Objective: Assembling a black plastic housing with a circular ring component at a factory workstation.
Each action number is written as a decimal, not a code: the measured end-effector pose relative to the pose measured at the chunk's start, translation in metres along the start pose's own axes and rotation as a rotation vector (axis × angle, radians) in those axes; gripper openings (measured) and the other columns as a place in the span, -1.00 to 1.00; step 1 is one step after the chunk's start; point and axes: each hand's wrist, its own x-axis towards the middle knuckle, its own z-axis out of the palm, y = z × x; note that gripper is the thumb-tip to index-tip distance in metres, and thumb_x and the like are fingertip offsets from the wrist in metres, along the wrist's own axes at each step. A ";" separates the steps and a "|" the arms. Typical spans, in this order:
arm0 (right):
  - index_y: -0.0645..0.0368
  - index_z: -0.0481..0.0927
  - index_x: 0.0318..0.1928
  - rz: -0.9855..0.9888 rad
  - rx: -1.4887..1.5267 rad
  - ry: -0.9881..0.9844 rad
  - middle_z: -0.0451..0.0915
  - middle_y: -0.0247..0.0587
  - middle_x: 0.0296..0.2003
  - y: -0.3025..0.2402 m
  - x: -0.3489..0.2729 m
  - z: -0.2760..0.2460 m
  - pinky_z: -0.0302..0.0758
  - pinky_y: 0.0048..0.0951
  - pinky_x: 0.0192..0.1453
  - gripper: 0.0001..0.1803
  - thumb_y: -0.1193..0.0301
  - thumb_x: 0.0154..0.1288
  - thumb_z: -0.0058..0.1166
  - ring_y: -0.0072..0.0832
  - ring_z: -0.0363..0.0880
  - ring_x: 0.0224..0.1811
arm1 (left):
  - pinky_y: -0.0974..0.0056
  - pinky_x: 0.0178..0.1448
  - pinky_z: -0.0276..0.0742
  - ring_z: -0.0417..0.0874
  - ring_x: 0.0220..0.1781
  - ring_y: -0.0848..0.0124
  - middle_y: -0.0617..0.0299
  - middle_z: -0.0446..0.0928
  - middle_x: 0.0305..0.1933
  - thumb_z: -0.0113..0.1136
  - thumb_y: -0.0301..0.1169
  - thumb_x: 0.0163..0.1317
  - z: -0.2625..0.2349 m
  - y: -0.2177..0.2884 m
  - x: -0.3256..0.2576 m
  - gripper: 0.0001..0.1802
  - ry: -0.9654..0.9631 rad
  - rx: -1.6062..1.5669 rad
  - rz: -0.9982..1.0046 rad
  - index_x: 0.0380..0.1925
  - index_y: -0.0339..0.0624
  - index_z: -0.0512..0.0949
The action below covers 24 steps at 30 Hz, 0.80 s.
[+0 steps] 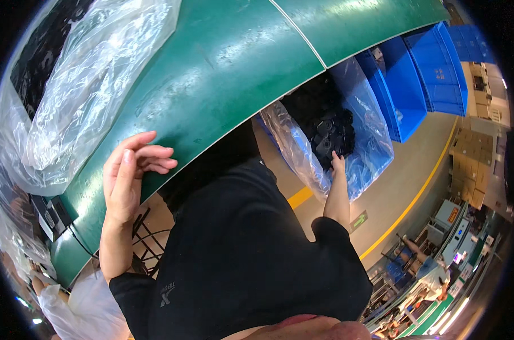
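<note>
My left hand (133, 173) hovers over the near edge of the green table, its fingers loosely bent and apart, with nothing in it. To the right, my right hand (338, 162) reaches down into a blue bin lined with a clear plastic bag (367, 122). Its fingertips close on a black plastic part (325, 148) at the near side of a heap. Many similar black parts (342, 126) lie jumbled in the bag. Their exact kind is too small and dark to make out, and part of my right fingers is hidden among them.
A large clear plastic bag with dark contents (98, 85) covers the table's left end. Beside it sits a small black device with a cable (54, 218). Further blue bins (438, 71) stand along the right. A person in white (87, 309) is at lower left; cartons (471, 164) are stacked far right.
</note>
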 end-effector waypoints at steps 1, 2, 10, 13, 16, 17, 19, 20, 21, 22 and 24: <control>0.18 0.25 0.25 0.035 -0.028 0.079 0.53 -0.15 -0.13 0.026 0.026 -0.015 0.46 -0.41 -0.41 -0.34 0.20 0.19 0.13 -0.41 0.54 -0.25 | 0.27 -0.10 0.53 0.64 -0.19 0.24 -0.08 0.56 -0.16 -0.26 -0.20 0.42 0.002 -0.001 0.009 -0.53 -0.041 -0.012 -0.009 0.06 -0.41 0.35; 0.18 0.25 0.25 0.042 -0.027 0.075 0.53 -0.15 -0.13 0.026 0.025 -0.012 0.46 -0.41 -0.41 -0.34 0.20 0.19 0.13 -0.41 0.54 -0.25 | 0.27 -0.10 0.54 0.64 -0.20 0.23 -0.09 0.56 -0.17 -0.26 -0.20 0.42 0.000 -0.002 0.009 -0.53 -0.032 -0.008 -0.003 0.07 -0.42 0.34; 0.21 0.52 -0.01 -0.285 0.312 -0.337 0.63 -0.21 -0.27 -0.132 -0.101 -0.012 0.52 -0.62 -0.31 -0.68 0.36 0.26 0.07 -0.54 0.61 -0.35 | 0.29 -0.10 0.54 0.65 -0.20 0.27 -0.02 0.59 -0.19 -0.19 -0.18 0.40 -0.008 0.008 -0.002 -0.53 0.023 0.024 -0.048 0.04 -0.40 0.36; 0.26 0.51 0.00 -0.524 0.193 -0.763 0.62 -0.21 -0.35 -0.209 -0.194 -0.022 0.51 -0.54 -0.21 -0.65 0.35 0.25 0.10 -0.53 0.57 -0.34 | 0.33 -0.11 0.54 0.64 -0.19 0.35 0.05 0.59 -0.17 -0.15 -0.27 0.39 -0.009 0.007 0.005 -0.62 -0.066 -0.016 -0.077 0.02 -0.34 0.41; 0.33 0.50 -0.03 -0.991 -0.024 -1.124 0.61 -0.13 -0.36 -0.276 -0.290 -0.039 0.48 -0.51 -0.18 -0.65 0.45 0.17 0.09 -0.43 0.58 -0.33 | 0.33 -0.13 0.56 0.64 -0.19 0.35 0.03 0.58 -0.17 -0.08 -0.34 0.36 -0.011 0.007 0.008 -0.66 -0.113 -0.070 -0.061 0.01 -0.36 0.41; 0.35 0.51 -0.05 -1.057 -0.050 -1.205 0.61 -0.09 -0.37 -0.295 -0.327 -0.046 0.47 -0.49 -0.19 -0.65 0.49 0.12 0.10 -0.40 0.58 -0.34 | 0.35 -0.13 0.56 0.64 -0.19 0.38 0.04 0.58 -0.16 -0.05 -0.35 0.35 -0.012 0.011 0.008 -0.67 -0.134 -0.054 -0.046 0.01 -0.36 0.42; 0.39 0.54 -0.12 -1.444 -0.216 -1.380 0.61 -0.06 -0.42 -0.339 -0.381 -0.031 0.49 -0.46 -0.20 -0.65 0.51 0.03 0.15 -0.38 0.59 -0.37 | 0.37 -0.13 0.56 0.63 -0.19 0.41 0.06 0.58 -0.17 -0.02 -0.37 0.34 -0.017 0.011 0.003 -0.68 -0.071 -0.013 -0.011 0.01 -0.35 0.42; 0.38 0.57 -0.19 -1.561 -0.305 -1.390 0.61 -0.07 -0.45 -0.361 -0.412 -0.022 0.49 -0.46 -0.21 -0.68 0.52 -0.03 0.17 -0.37 0.60 -0.39 | 0.39 -0.13 0.56 0.63 -0.19 0.44 0.08 0.58 -0.18 0.00 -0.39 0.32 -0.020 0.010 0.004 -0.68 -0.059 0.013 -0.006 0.00 -0.34 0.43; 0.34 0.58 -0.20 -1.639 -0.360 -1.401 0.62 -0.13 -0.43 -0.378 -0.433 -0.005 0.49 -0.46 -0.20 -0.70 0.51 -0.02 0.17 -0.38 0.61 -0.38 | 0.39 -0.13 0.56 0.63 -0.19 0.44 0.08 0.58 -0.18 0.00 -0.39 0.32 -0.024 0.009 0.006 -0.68 -0.043 0.011 0.016 0.00 -0.34 0.43; 0.31 0.58 -0.21 -1.715 -0.391 -1.368 0.62 -0.17 -0.39 -0.396 -0.458 0.015 0.49 -0.47 -0.17 -0.73 0.51 0.00 0.16 -0.41 0.60 -0.33 | 0.40 -0.13 0.56 0.62 -0.19 0.46 0.10 0.58 -0.20 0.01 -0.39 0.32 -0.026 0.010 0.007 -0.69 -0.041 0.007 -0.024 0.00 -0.33 0.43; 0.32 0.56 -0.14 -1.823 -0.378 -1.205 0.60 -0.19 -0.30 -0.425 -0.495 0.069 0.46 -0.50 -0.09 -0.72 0.53 0.08 0.13 -0.50 0.56 -0.23 | 0.42 -0.12 0.56 0.61 -0.20 0.48 0.13 0.57 -0.23 0.01 -0.40 0.31 -0.029 0.012 0.009 -0.70 -0.047 -0.007 -0.074 -0.01 -0.33 0.44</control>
